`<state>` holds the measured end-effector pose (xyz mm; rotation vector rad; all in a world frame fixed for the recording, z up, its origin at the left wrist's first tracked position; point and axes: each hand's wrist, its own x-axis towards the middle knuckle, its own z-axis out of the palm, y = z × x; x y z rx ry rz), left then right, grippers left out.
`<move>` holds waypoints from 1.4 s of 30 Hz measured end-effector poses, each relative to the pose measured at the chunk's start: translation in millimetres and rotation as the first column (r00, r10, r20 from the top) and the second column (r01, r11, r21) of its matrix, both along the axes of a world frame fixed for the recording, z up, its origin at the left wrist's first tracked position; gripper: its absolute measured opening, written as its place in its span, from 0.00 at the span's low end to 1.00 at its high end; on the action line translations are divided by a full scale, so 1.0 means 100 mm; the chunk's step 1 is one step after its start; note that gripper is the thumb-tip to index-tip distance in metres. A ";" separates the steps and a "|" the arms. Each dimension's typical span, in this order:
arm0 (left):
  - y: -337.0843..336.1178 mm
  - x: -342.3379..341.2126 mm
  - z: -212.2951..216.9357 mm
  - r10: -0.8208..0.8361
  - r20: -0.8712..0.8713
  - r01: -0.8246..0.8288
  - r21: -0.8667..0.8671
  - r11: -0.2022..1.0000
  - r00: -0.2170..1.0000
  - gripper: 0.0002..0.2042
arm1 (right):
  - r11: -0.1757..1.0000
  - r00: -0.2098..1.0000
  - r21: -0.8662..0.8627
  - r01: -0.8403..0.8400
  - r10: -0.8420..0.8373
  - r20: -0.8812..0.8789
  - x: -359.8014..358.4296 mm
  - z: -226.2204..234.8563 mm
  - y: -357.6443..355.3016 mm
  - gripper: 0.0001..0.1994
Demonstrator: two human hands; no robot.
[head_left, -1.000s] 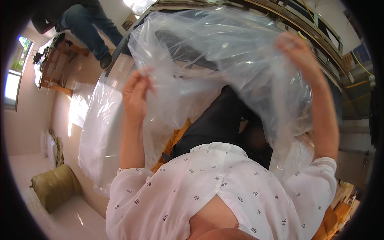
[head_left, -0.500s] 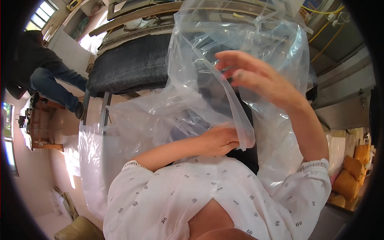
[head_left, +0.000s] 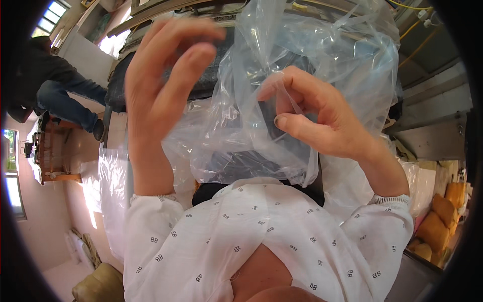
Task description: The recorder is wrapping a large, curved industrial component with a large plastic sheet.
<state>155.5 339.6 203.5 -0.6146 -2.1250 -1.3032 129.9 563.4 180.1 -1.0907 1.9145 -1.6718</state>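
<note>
Up at chest height, right hand (head_left: 322, 118) is pinching an edge of the clear plastic bag (head_left: 312, 65) between thumb and forefinger, while left hand (head_left: 161, 85), gripping the film a second ago, is now lifting off it, fingers spread, empty.

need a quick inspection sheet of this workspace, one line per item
surface: dark padded piece on a metal frame, partly behind the plastic
job's things: clear plastic bag, large and crumpled, held up in front
clutter: tan cushions at right, olive sack on the floor
hands: right hand pinches a fold of the bag; left hand raised, fingers spread, off the bag
cables: yellow cords at upper right
surroundings: another person at left, window
</note>
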 end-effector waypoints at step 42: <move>-0.02 -0.36 -0.23 -0.311 -0.012 0.311 0.029 0.950 0.950 0.05 | 0.730 0.608 0.387 0.564 -0.051 -0.792 -1.04 -0.23 0.55 0.13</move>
